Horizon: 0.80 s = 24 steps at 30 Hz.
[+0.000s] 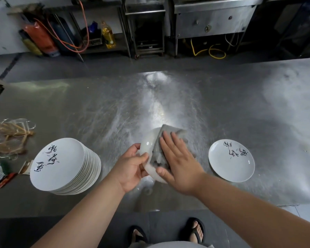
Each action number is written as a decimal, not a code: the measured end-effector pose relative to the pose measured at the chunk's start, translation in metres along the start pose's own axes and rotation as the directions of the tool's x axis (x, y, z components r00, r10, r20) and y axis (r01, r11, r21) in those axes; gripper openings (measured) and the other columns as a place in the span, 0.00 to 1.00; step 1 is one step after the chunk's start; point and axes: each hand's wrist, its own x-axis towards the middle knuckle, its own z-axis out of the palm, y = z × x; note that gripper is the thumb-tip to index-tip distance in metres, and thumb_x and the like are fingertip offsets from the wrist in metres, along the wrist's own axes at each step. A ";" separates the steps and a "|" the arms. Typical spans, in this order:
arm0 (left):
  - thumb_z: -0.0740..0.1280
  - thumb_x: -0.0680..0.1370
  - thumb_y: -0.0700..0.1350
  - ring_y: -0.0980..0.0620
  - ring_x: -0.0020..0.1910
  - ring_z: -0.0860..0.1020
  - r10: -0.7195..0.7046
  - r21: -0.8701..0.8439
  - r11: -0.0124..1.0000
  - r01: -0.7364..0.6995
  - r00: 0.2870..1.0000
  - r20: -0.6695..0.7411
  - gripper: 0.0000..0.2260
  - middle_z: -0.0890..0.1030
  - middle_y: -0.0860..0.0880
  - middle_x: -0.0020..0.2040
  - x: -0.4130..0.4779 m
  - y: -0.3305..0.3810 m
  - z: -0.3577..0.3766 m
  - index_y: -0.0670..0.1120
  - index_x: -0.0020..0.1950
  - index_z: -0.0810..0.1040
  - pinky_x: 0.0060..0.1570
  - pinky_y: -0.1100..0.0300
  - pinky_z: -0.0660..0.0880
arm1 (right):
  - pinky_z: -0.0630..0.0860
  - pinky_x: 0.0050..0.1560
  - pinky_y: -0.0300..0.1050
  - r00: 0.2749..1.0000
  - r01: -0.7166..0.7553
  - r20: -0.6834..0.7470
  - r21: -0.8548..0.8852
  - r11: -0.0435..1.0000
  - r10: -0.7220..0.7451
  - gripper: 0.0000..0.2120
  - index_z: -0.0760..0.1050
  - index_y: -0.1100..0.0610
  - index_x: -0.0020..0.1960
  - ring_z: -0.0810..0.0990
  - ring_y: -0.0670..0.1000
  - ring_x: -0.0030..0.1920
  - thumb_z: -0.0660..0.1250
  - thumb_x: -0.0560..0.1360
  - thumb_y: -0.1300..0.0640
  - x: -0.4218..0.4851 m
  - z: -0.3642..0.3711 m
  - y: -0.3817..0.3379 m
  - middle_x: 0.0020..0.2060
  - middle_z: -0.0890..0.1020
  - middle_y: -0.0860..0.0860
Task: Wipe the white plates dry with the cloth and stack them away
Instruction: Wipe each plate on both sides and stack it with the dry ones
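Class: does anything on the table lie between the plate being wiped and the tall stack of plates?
Nothing visible does. Only bare steel table separates the held plate, gripped by the left hand, from the stack to its left.

We see a commercial kitchen. A steel worktable (222,104) fills the middle; steel cookers (211,20) and gas cylinders (43,40) line the top.

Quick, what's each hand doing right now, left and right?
Left hand: gripping the white plate by its rim.
Right hand: open, flat fingers pressing the grey cloth onto that plate.
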 end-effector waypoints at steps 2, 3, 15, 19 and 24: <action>0.65 0.82 0.32 0.47 0.40 0.84 -0.004 0.134 0.991 -0.005 0.998 0.063 0.11 0.83 0.41 0.50 -0.003 0.000 0.008 0.43 0.63 0.74 0.33 0.54 0.81 | 0.48 0.83 0.62 0.993 0.069 -0.095 -0.049 0.996 -0.074 0.40 0.51 0.52 0.86 0.43 0.58 0.85 0.44 0.82 0.29 0.020 -0.010 0.006 0.85 0.52 0.52; 0.65 0.82 0.32 0.47 0.41 0.84 0.002 0.195 0.981 -0.018 0.997 0.081 0.11 0.82 0.41 0.50 -0.004 0.001 0.011 0.44 0.61 0.74 0.33 0.55 0.80 | 0.51 0.82 0.61 0.985 0.117 -0.119 -0.079 0.990 -0.126 0.36 0.57 0.50 0.85 0.51 0.59 0.84 0.46 0.83 0.31 0.029 -0.014 0.008 0.84 0.59 0.51; 0.63 0.84 0.33 0.45 0.46 0.83 -0.018 0.337 0.941 -0.019 0.994 0.106 0.10 0.85 0.41 0.51 -0.011 -0.003 0.008 0.44 0.62 0.75 0.38 0.53 0.81 | 0.72 0.59 0.53 0.981 -0.031 -0.193 -0.023 0.999 0.026 0.21 0.77 0.48 0.70 0.77 0.55 0.57 0.51 0.85 0.45 0.036 -0.024 0.010 0.60 0.80 0.46; 0.62 0.84 0.32 0.47 0.44 0.83 0.040 0.287 0.955 -0.076 0.991 0.131 0.10 0.85 0.42 0.49 -0.013 0.006 0.011 0.44 0.62 0.74 0.36 0.54 0.80 | 0.71 0.51 0.49 0.967 0.035 -0.250 -0.073 0.997 -0.052 0.17 0.79 0.48 0.61 0.76 0.53 0.50 0.54 0.84 0.45 0.048 -0.036 0.010 0.52 0.80 0.46; 0.70 0.74 0.39 0.47 0.42 0.82 0.075 0.082 0.993 -0.080 0.996 0.057 0.16 0.84 0.43 0.49 -0.015 0.003 0.000 0.46 0.61 0.75 0.37 0.54 0.81 | 0.75 0.55 0.52 0.876 -0.372 -0.113 0.459 0.807 0.468 0.11 0.70 0.43 0.63 0.79 0.50 0.52 0.52 0.87 0.46 0.025 -0.035 0.023 0.52 0.79 0.42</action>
